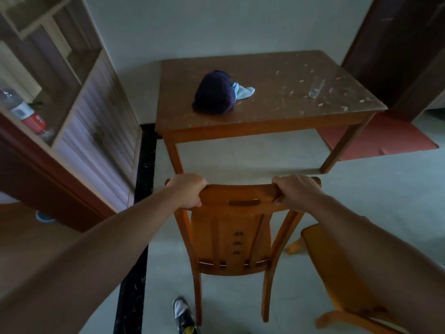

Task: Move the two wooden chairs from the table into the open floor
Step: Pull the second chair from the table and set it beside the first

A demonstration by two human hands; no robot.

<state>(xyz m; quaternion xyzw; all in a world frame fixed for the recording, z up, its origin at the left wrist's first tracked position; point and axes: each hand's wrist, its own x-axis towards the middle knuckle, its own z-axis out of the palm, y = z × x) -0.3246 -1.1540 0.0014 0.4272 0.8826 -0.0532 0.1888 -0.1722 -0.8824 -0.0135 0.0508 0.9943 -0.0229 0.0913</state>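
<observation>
My left hand (190, 190) fingers and right hand (297, 189) fingers are clenched over the top rail of the wooden chair (232, 227). Chair stands on the floor (361, 184), clear of the table (265, 116). Second chair (337, 273) lies tipped at right, near. Dark cloth (214, 92) and glass (316, 87) on tabletop

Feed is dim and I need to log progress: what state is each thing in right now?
Left hand: closed on the chair's top rail.
Right hand: closed on the same rail.
Held chair: upright, clear of the table.
Second chair: on the open floor, partly hidden by the right arm.
Table: standing, nothing beneath it.
Glass: upright, looks empty.
Dark cloth: bunched on the tabletop.
</observation>
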